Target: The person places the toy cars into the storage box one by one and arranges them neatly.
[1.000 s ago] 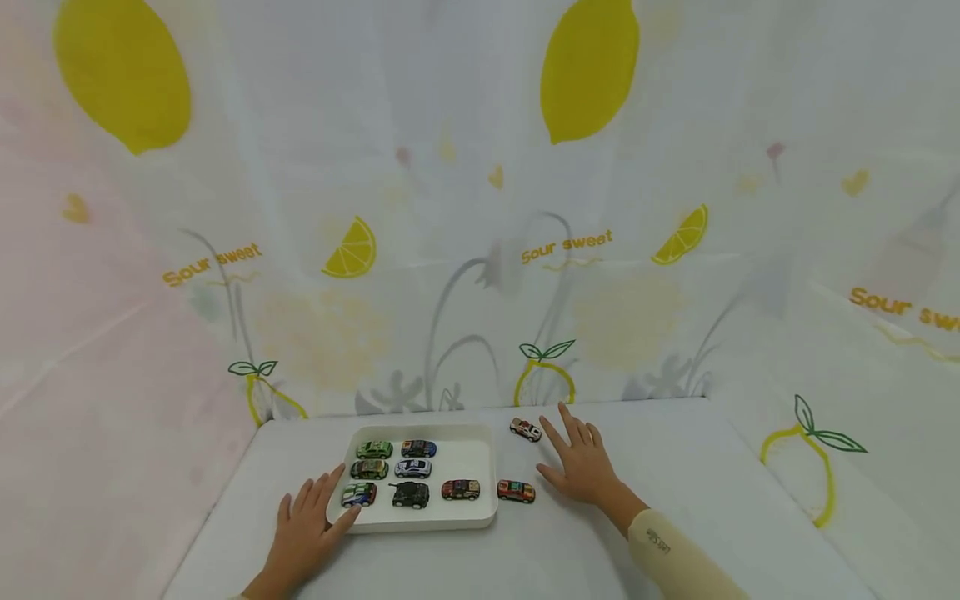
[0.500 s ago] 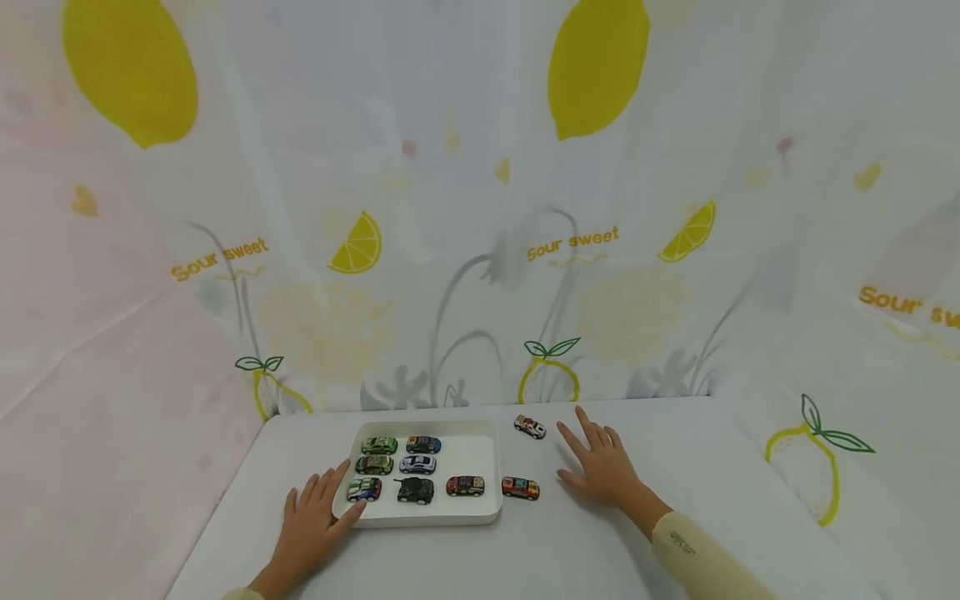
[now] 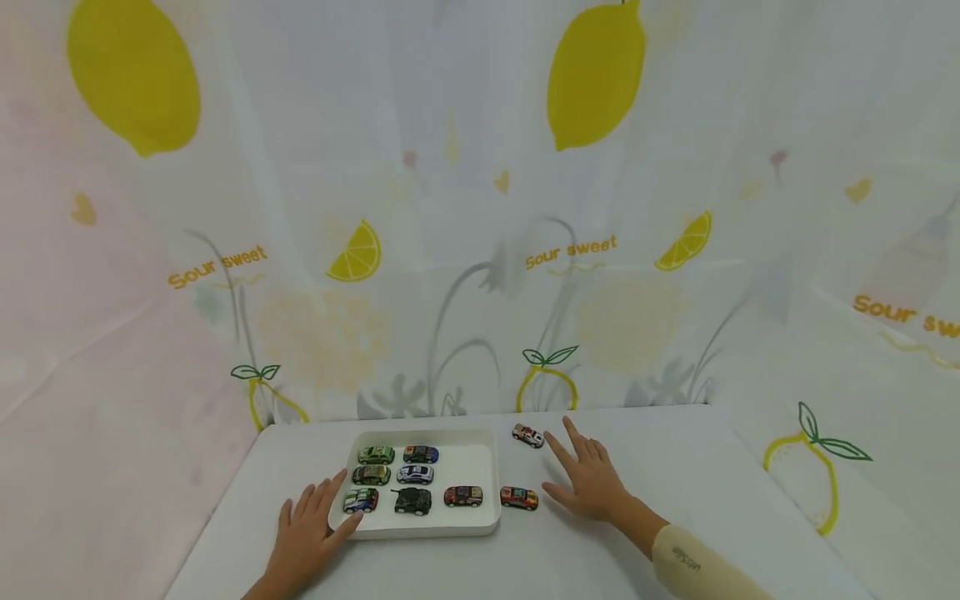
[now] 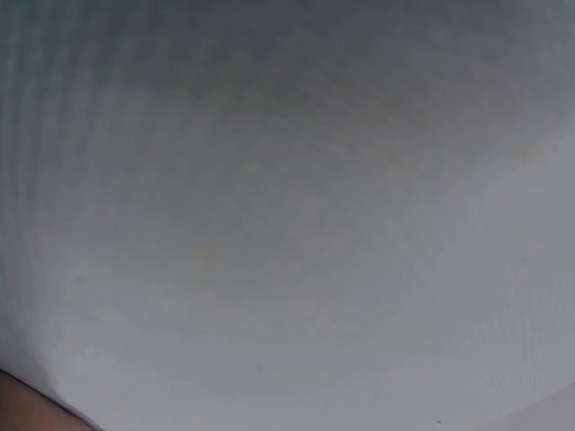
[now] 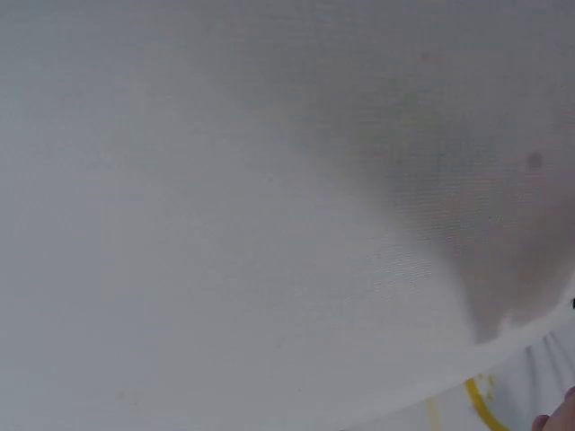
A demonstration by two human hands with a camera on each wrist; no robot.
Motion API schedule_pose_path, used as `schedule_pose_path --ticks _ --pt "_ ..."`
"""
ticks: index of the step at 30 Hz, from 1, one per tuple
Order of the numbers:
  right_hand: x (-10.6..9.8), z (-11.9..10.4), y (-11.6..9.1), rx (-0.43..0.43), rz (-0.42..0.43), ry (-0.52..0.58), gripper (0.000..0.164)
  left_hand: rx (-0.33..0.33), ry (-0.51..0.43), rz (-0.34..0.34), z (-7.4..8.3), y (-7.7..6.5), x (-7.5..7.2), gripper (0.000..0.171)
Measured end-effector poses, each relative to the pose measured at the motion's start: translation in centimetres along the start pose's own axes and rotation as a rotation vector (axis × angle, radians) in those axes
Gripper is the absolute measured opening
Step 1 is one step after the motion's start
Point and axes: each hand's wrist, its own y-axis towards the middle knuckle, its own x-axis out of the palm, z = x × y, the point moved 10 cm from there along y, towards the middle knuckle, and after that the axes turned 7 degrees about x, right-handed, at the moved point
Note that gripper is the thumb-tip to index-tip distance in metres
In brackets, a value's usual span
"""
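Note:
In the head view my left hand [image 3: 303,533] rests at the left edge of a white tray [image 3: 468,458], its fingers spread along the rim and its thumb at the front left corner. Right of the tray my right hand [image 3: 588,479] hovers with fingers extended and holds nothing. Its middle fingertip is close to a white toy car [image 3: 528,435], and its thumb tip points at a red toy car [image 3: 519,498] beside the tray's right wall. The left wrist view shows only a bit of skin in a corner; fingertips [image 5: 561,419] show low in the right wrist view.
Inside the tray, several toy cars stand at the left, including a green one [image 3: 376,455], a white-and-blue one [image 3: 415,474] and a black military-looking one [image 3: 412,501]. A dark red car [image 3: 463,497] sits further right. A lemon-print curtain [image 3: 450,250] hangs behind the white table [image 3: 420,567].
My right hand drew slightly away to the right, then came back left toward the two loose cars. My left hand, the tray and the cars stay where they were; the head view shifts a little.

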Motion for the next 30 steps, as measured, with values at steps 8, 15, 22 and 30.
schedule_pose_path --ticks 8,15,22,30 --pt "0.0 -2.1 -0.7 -0.052 -0.035 0.044 0.080 -0.002 -0.001 -0.024 0.1 -0.3 0.7 0.076" --pt "-0.1 -3.5 -0.1 -0.095 -0.052 0.049 0.080 -0.012 -0.013 -0.017 0.0 -0.1 0.2 0.076" --pt "0.5 -4.7 -0.6 -0.117 -0.075 0.067 0.078 -0.018 -0.012 -0.028 -0.1 -0.9 0.0 0.076" --pt "1.3 -5.6 -0.5 -0.096 -0.173 0.136 0.075 -0.001 -0.023 0.000 0.0 -0.5 -0.1 0.075"
